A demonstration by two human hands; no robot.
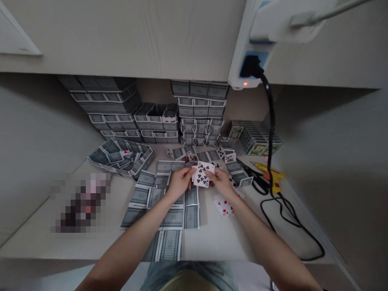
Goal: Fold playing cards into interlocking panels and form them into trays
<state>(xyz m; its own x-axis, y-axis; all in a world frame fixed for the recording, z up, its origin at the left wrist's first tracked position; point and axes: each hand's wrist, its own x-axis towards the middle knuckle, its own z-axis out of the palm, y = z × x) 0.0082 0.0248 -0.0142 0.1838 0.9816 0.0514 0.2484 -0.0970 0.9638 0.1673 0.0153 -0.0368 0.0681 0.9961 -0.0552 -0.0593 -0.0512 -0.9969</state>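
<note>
A ten of clubs (203, 174) faces up between my two hands, with at least one more card behind its left edge. My left hand (180, 182) pinches the cards at the left side. At the right edge, my right hand (222, 182) grips them between thumb and fingers. Below and to the left, a flat panel of joined cards (173, 218), patterned backs up, lies on the table (215, 242). Loose red-suit cards (223, 205) lie face up beneath my right wrist.
Card-built blocks (201, 107) stand at the back. An open card box (121, 155) holds loose cards at left. Black scissors (260, 182), a yellow glue gun (276, 184) and its cable lie right. A power strip (253, 48) hangs above. Stacked card packs (256, 137) sit back right.
</note>
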